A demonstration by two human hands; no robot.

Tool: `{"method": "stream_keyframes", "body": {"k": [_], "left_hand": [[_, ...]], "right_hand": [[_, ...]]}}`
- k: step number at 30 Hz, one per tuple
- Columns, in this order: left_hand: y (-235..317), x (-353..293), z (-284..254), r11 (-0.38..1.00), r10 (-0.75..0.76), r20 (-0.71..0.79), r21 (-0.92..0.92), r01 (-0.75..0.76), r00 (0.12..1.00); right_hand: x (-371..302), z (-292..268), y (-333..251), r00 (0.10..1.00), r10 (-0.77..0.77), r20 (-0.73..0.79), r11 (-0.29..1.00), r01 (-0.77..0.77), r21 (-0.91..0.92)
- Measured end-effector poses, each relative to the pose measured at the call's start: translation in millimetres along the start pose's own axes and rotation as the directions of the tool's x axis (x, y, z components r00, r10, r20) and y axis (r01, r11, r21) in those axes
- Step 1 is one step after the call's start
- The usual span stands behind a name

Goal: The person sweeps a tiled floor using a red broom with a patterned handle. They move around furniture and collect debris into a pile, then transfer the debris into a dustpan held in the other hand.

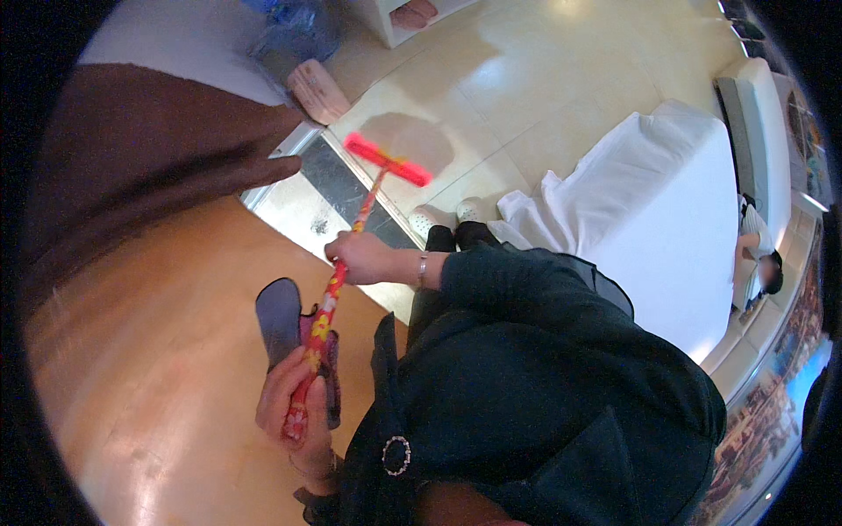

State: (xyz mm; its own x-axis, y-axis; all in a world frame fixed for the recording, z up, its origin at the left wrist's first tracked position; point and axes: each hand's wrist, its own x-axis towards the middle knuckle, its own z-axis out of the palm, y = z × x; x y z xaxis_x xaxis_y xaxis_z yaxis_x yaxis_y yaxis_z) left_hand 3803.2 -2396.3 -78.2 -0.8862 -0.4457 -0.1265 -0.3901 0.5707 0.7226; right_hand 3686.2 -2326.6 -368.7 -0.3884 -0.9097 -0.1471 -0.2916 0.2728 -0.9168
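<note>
I hold a T-shaped floor squeegee (324, 320) by its long red handle with yellow and white flowers. My left hand (294, 408) is closed round the handle's near end, at lower left. Higher up, my right hand (368, 258) grips the same handle, a bracelet at its wrist. The bright pinkish-red head (388, 160) lies forward of both hands, over the pale tiles; whether it touches them I cannot tell. Beside the handle, a grey, black-edged thing like a slipper (279, 320) rests on the brown floor, partly covered by handle and left hand.
Dark brown cloth (149, 149) spans the left. A pale and dark doorway strip (316, 210) divides brown floor from tiles. Ahead stand a light brown block (318, 92) and blue bottle (303, 31). A white-sheeted table (649, 228) is at right; beyond it is a person (750, 254).
</note>
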Motion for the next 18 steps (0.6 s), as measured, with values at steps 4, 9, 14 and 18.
{"method": "stream_keyframes", "body": {"k": [4, 9, 14, 18], "left_hand": [[-8.8, 25.2, 68.9, 0.977, 0.062, 0.137, -0.212, -0.031, 0.989], [-28.5, 71.6, 239.2, 0.860, 0.230, 0.214, -0.501, -0.095, 0.949], [-27.2, 81.4, 361.2, 0.807, 0.174, 0.276, -0.591, 0.024, 0.945], [-51.4, 57.2, 304.3, 0.839, 0.080, 0.299, -0.536, 0.098, 0.951]], "right_hand": [[-60.8, -74.2, 73.2, 0.984, 0.056, -0.171, 0.983, -0.084, -0.162], [-151.2, -163.9, 230.6, 0.911, 0.157, -0.382, 0.904, -0.289, -0.317], [-224.7, -211.0, 320.4, 0.899, 0.300, -0.319, 0.828, -0.412, -0.382], [-200.2, -149.8, 295.1, 0.979, 0.154, -0.130, 0.985, -0.162, -0.054]]}}
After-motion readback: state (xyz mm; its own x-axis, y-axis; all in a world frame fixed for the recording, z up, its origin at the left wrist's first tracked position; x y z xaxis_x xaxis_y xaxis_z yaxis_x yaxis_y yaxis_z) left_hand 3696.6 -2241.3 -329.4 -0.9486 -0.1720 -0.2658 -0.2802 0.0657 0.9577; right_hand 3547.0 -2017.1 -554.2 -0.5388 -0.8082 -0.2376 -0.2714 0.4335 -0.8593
